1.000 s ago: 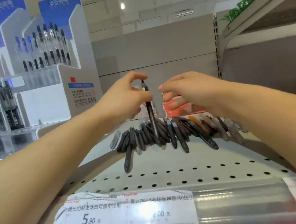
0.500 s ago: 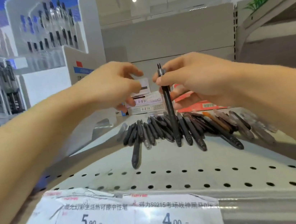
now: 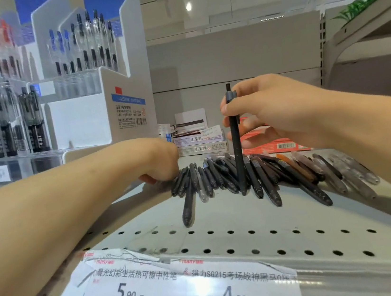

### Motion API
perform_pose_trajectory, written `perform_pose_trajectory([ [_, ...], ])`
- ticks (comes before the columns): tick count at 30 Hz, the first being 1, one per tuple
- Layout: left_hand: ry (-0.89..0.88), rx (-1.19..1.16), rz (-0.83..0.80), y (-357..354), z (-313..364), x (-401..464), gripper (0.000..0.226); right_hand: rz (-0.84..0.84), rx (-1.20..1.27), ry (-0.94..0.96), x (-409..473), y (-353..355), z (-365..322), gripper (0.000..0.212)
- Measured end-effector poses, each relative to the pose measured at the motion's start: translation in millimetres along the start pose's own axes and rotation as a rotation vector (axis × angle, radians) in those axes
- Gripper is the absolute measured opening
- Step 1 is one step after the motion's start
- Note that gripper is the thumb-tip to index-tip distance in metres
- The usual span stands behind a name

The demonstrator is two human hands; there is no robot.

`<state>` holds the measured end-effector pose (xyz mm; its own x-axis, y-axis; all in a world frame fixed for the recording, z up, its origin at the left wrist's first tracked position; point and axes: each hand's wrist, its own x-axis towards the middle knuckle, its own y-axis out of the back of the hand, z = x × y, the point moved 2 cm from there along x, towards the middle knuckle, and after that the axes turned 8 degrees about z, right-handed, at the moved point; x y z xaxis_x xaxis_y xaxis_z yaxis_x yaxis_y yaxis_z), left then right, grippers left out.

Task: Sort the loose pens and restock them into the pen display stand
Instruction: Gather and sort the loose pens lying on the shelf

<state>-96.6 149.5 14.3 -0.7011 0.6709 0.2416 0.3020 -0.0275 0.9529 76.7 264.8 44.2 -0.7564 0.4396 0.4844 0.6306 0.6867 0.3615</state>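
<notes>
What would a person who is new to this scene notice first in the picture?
First, the black pen held upright in the right hand, near the centre. Under it, a row of loose dark pens lies fanned across the perforated shelf, where the left hand reaches its left end. At upper left stands the white pen display stand.

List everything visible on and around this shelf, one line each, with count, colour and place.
Loose black plastic pens: many, fanned across the shelf middle.
Brown and clear pens: several, at the fan's right end.
Upright black pen: one, pinched, tip down among the fan.
White pen display stand: one, far left, tiered, stocked.
Flat boxes: a few, white and red, behind the pens.
Paper price labels: two, white, front edge.
Perforated grey metal shelf: one.
Left hand: at the fan's left end.
Right hand: holding the upright pen.
</notes>
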Motion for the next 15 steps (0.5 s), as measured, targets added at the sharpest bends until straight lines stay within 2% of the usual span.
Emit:
perform_pose_trajectory([
  [4,-0.043,0.058,0.205,13.0,-6.5,-4.2,0.042,0.002,0.006,-0.009,-2.1,1.7,-0.4,0.009],
  [6,-0.066,-0.162,0.370,22.7,-8.0,-6.5,0.050,0.001,0.017,-0.011,-2.6,2.0,-1.2,0.010],
  [7,-0.071,-0.369,0.416,27.7,-8.1,-7.4,0.055,0.000,0.020,-0.012,-2.7,2.0,-1.4,0.009],
  [8,-0.065,-0.625,0.408,32.1,-6.8,-9.7,0.060,-0.002,0.024,-0.017,-2.7,2.1,-0.9,0.008],
  [10,-0.059,-1.067,0.249,37.8,-0.6,-16.8,0.060,-0.013,0.023,-0.030,-2.7,1.6,0.9,0.005],
  [12,-0.166,-1.188,0.126,41.7,5.2,-24.8,0.045,-0.031,0.004,-0.034,-1.9,-0.8,2.4,0.007],
  [15,-0.336,-1.166,0.083,42.5,9.3,-34.5,0.022,-0.033,-0.010,-0.019,-1.2,-3.3,2.1,0.010],
])
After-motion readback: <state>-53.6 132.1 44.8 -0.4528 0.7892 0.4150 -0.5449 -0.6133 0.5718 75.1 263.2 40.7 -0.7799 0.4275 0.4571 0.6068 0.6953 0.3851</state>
